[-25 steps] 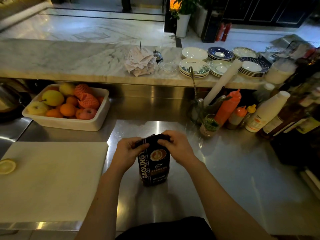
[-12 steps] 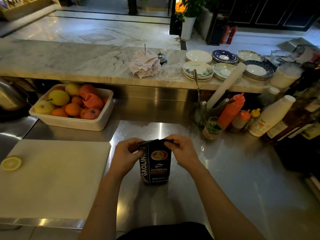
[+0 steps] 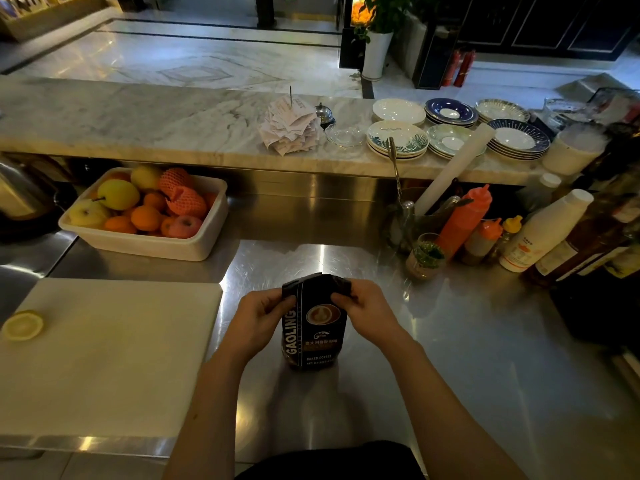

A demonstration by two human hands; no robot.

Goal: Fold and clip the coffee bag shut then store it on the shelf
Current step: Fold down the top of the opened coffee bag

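On the worktop: the coffee bag (image 3: 313, 327) stands upright on the steel worktop (image 3: 450, 341), just right of the cutting board (image 3: 114, 351).
My grip: left hand (image 3: 260, 315) and right hand (image 3: 363, 310) each pinch a top corner of the bag.
Handling: I judge it light, crinkly, slick foil; soft above the fill.
Where to hold: the flattened top edge, for folding.
Clip: none in sight.

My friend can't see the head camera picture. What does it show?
Two hands, left hand and right hand, pinch the top of a dark coffee bag standing upright on a steel counter. A white cutting board lies to its left, with a tub of fruit behind.
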